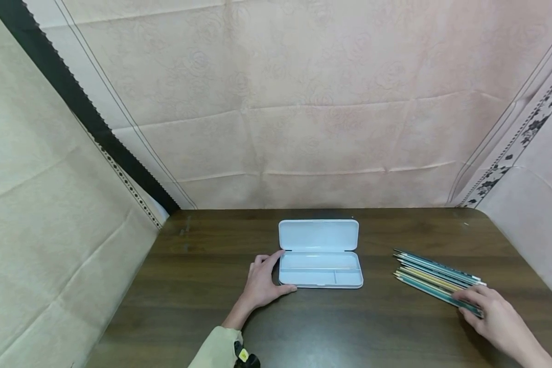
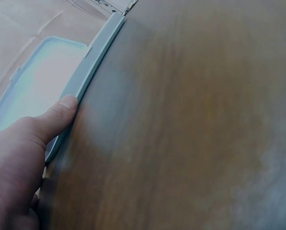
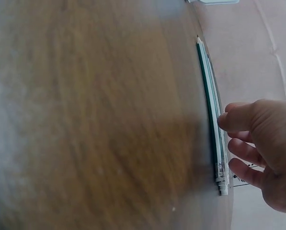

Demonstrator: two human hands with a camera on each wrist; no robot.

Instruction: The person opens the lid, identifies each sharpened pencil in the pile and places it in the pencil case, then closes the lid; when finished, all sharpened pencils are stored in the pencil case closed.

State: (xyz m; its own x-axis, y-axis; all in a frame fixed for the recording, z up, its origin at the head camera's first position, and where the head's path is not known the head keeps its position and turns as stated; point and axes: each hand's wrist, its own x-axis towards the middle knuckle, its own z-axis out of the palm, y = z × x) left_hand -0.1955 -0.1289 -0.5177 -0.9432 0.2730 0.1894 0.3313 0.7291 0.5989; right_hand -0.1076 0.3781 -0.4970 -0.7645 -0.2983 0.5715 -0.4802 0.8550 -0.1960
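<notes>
"What is the left hand point(image 1: 263, 284) doing with the case point(image 1: 321, 261)?"

"Holding it by its left end. The thumb lies against the near edge and the forefinger reaches the far corner by the hinge, so the gap between them is wide."

"And the other fingers?"

"Bent, just left of the case; I can't tell whether they touch it."

"How does the case lie?"

"Flat on the table point(image 1: 331, 329), its lid point(image 1: 319, 235) folded back on the far side. Low walls split the inside: a long compartment at the back, a long and a short one in front."

"Then the right hand point(image 1: 496, 316)?"

"Well to the right of the case, at the pencils point(image 1: 434, 279). They lie slantwise side by side, mostly green with some yellow, points toward the case (the white eraser tops show at the other end). The hand is near that eraser end."

"Gripping them?"

"I can't tell. Thumb and forefinger are a little apart at the pencils, the other fingers loosely bent."

"Anything around the case?"

"Pale cloth point(image 1: 322, 128) hangs beyond it, and a light green sleeve point(image 1: 218, 350) comes in from its near left."
</notes>
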